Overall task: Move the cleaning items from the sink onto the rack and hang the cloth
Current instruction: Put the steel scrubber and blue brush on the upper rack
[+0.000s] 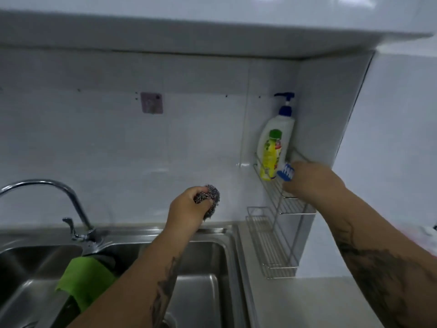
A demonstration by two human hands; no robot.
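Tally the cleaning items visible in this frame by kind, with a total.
Bottles: 2, white pump bottle and yellow bottle, both on the rack
Steel scourers: 1, in left hand
Brushes: 1, at right hand
Cloths: 1, green, on sink
Total: 5

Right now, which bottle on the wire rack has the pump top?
The taller white bottle with the blue pump, behind the small yellow bottle, which has a green cap.

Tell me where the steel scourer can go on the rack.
The lower shelf is bare from end to end. The upper shelf is bare at its near end, below the right hand; its far end is crowded with the yellow bottle, pump bottle and blue brush. The left hand holds the scourer.
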